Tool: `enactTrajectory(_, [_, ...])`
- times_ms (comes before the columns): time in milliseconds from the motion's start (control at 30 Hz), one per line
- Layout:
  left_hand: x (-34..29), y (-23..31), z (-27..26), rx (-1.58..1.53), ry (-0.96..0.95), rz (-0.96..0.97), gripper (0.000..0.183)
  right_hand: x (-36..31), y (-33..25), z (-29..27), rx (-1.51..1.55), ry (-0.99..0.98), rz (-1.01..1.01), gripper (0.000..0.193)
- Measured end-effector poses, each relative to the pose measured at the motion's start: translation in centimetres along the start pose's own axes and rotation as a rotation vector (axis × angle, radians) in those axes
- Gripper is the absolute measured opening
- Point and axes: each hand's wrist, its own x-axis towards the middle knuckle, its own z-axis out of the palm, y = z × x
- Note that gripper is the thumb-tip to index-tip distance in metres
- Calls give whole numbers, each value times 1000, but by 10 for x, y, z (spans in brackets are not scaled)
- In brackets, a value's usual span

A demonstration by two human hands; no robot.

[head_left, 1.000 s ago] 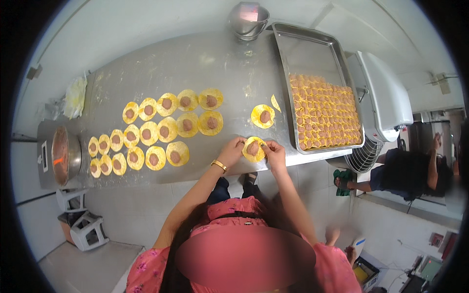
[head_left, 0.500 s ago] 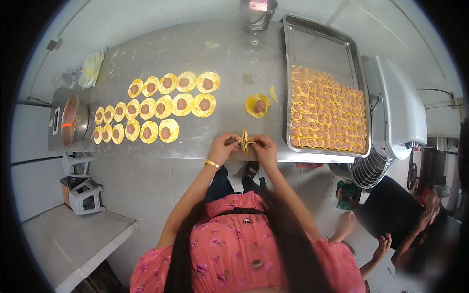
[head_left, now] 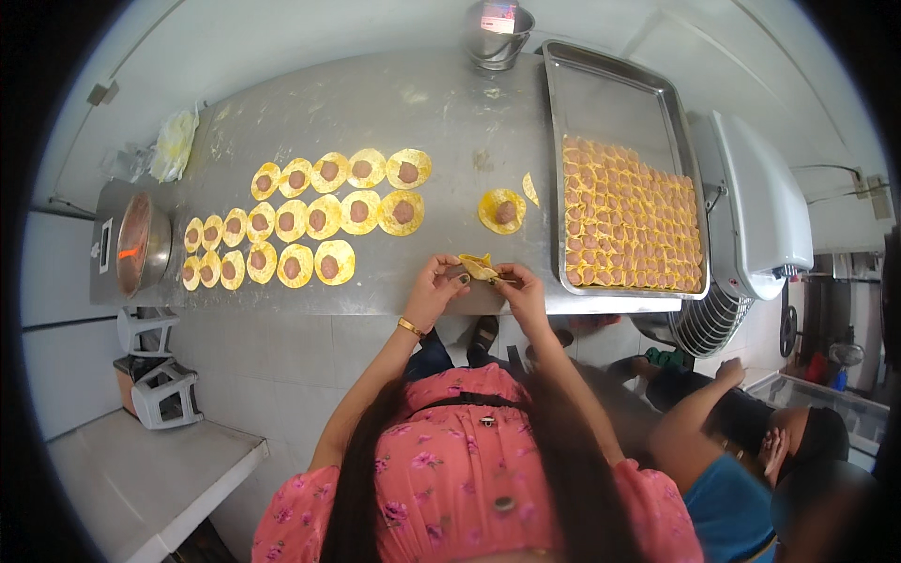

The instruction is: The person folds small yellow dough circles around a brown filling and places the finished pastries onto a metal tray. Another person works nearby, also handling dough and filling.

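Your left hand (head_left: 438, 289) and your right hand (head_left: 519, 287) are near the middle of the frame, over the near edge of the surface (head_left: 394, 113). Between them is the folded yellow wrapper (head_left: 478, 268): the fingers of each hand pinch it, the left hand at its left side and the right hand at its right side. What is inside the fold, I cannot tell clearly.

Just above your hands, to the right, one open round wrapper (head_left: 504, 211) lies flat with a ball of pinkish filling on it, and beside it is a thin yellow strip (head_left: 530, 189). In the left half of the frame, more round wrappers (head_left: 324, 216) lie in three rows, each with its filling. At the upper right, a metal tray (head_left: 615, 89) carries many finished pieces (head_left: 631, 220), packed closely together in its lower part. A metal bowl (head_left: 162, 246) stands at the left end, and a metal bucket (head_left: 497, 49) at the top.
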Motion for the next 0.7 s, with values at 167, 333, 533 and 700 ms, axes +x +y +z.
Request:
enactTrajectory(167, [14, -5, -19, 607, -46, 116, 17, 5, -6, 9, -513, 62, -67, 32])
enactTrajectory(333, [17, -8, -24, 790, -125, 323, 17, -7, -31, 17, -628, 19, -272, 35])
enactTrajectory(533, [26, 4, -21, 1032, -335, 455, 23, -9, -24, 28, -702, 94, -264, 32])
enactTrajectory(700, [36, 2, -23, 988, -349, 310, 34, -2, -28, 29, -792, 67, -261, 29])
